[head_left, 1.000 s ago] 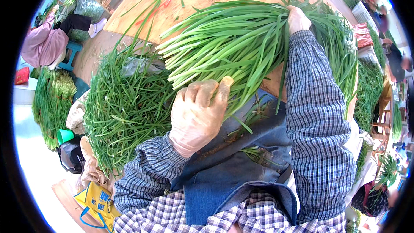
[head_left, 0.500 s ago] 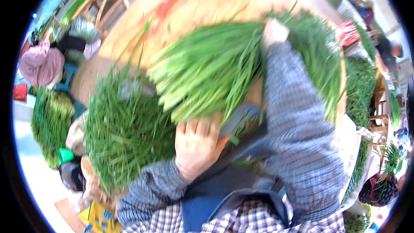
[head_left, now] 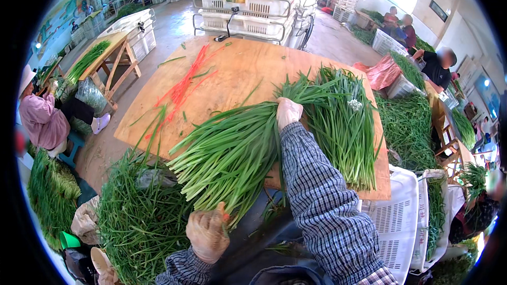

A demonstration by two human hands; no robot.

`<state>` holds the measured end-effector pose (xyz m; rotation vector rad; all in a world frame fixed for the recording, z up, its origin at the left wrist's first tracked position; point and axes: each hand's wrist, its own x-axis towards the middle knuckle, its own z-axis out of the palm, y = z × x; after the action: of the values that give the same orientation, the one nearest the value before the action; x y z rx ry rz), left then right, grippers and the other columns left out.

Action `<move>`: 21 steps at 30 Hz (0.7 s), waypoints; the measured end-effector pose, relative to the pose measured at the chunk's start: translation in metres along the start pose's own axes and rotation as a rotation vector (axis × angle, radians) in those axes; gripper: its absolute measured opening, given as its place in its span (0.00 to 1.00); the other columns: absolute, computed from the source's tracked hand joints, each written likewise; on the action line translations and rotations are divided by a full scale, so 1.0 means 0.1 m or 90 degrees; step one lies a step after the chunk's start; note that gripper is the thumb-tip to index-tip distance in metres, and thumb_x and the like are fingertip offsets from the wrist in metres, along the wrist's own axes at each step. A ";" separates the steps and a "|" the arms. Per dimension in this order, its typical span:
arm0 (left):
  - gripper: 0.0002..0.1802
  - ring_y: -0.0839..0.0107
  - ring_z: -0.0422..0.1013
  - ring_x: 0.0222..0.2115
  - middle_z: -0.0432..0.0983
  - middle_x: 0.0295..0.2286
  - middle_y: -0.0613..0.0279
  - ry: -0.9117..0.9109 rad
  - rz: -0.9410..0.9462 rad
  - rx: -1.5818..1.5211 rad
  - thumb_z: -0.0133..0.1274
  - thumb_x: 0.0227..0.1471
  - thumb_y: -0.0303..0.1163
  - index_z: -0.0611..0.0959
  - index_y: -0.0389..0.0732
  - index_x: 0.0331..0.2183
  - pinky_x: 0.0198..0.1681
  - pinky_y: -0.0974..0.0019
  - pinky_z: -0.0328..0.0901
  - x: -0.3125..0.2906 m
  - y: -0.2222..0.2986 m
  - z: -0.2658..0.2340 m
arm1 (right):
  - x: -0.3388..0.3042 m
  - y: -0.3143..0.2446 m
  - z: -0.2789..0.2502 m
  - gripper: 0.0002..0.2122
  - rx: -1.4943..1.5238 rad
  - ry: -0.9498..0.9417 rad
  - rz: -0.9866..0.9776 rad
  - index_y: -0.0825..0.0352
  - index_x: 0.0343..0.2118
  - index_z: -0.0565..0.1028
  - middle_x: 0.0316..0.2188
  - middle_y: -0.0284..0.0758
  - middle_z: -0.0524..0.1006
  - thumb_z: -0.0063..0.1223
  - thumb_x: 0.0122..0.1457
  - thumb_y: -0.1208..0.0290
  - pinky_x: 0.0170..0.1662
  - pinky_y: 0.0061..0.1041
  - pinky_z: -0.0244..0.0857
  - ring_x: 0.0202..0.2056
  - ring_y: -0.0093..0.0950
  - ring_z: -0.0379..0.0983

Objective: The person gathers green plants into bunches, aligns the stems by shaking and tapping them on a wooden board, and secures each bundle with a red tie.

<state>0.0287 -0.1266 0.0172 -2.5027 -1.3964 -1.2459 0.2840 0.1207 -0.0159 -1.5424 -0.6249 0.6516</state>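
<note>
We hold a long bundle of green chives (head_left: pixel 232 150) across the near edge of the wooden bench (head_left: pixel 232 76). Our left hand (head_left: pixel 207 234), gloved, closes on the cut stalk ends over the bench edge; our right hand (head_left: pixel 288 112) presses closed on the leafy middle. A second chive pile (head_left: pixel 343 124) lies just beside it on the right. In our judgement, a loose left grip would let stalks slide into the heap (head_left: pixel 137 221) below.

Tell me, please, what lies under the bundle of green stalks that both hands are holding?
Under the bundle is the wooden board; its near end hangs past the board's edge. The left hand and right hand grip it. The board beneath it is covered.
</note>
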 end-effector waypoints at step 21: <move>0.19 0.61 0.62 0.47 0.66 0.46 0.53 -0.167 -0.336 0.022 0.51 0.45 0.23 0.75 0.40 0.44 0.47 0.61 0.60 -0.79 -0.59 -0.61 | 0.32 -0.34 -0.51 0.13 -0.877 -0.076 -0.372 0.54 0.42 0.75 0.39 0.34 0.76 0.44 0.55 0.71 0.41 0.27 0.67 0.39 0.31 0.74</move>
<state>-0.0745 -0.1698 -0.0122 -2.4229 -2.2255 -0.9415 0.3431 0.1110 0.0194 -2.3565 -1.7459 -0.2738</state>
